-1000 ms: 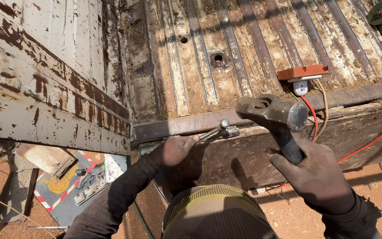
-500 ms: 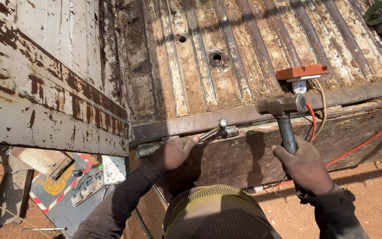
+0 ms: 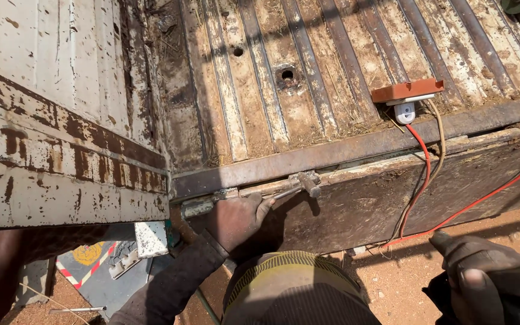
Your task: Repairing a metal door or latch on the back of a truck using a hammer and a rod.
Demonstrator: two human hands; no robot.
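**Left hand on the rod at the tailgate edge, right hand low and off the work**

Head view: your left hand [image 3: 239,218] is closed around the near end of a slim metal rod [image 3: 285,192], whose long axis runs up and to the right from your fist to a blunt head [image 3: 309,183] pressed against the seam where the rusty steel rail [image 3: 356,149] meets the dropped tailgate panel [image 3: 356,207]. The rod lies straight out from your grip, so the working end sits just right of your knuckles and touches the metal.

Your right hand [image 3: 489,280] is down in the lower right corner, well apart from the rod, with the fingers curled. You cannot tell from here whether it has hold of anything (the palm is turned away and partly cut off by the frame edge). The left hand is plainly the nearer one.

The surface beyond is a ribbed, rusted truck bed [image 3: 332,66] with holes and bits of dry straw. An orange-topped socket block [image 3: 405,96] sits on the rail to the right, and a red cable [image 3: 419,180] and a tan one hang from it over the tailgate. A peeling white side panel [image 3: 61,120] closes the left side, with reddish dirt ground [image 3: 404,283] below.
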